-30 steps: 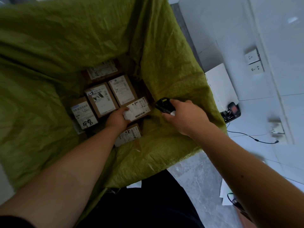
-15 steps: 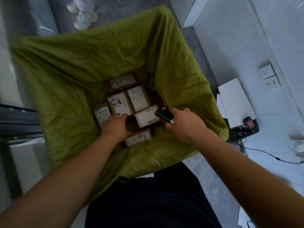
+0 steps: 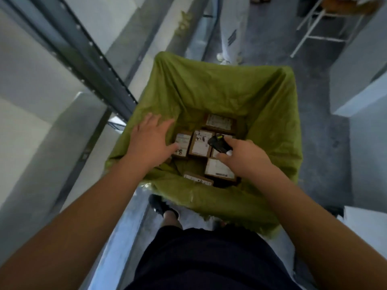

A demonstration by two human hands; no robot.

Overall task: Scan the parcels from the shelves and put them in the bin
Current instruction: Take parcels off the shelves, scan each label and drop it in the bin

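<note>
A bin lined with a green woven sack (image 3: 270,114) stands in front of me. Several small brown cardboard parcels (image 3: 200,143) with white labels lie flat on its bottom. My left hand (image 3: 149,139) hovers over the bin's left rim with fingers spread and holds nothing. My right hand (image 3: 244,158) reaches over the parcels and grips a small black scanner (image 3: 217,143), which points down into the bin. One parcel (image 3: 218,171) lies just under my right wrist.
A grey metal shelf upright (image 3: 88,59) and pale shelf boards run along the left. Another person's legs in light trousers (image 3: 231,32) stand beyond the bin. White metal frame legs (image 3: 318,28) show at top right. My foot (image 3: 165,208) is near the bin.
My left hand let go of the parcel inside the bin and rose to the left rim with fingers spread. My head lifted, so shelves and floor came into view. The scanner stayed in my right hand.
</note>
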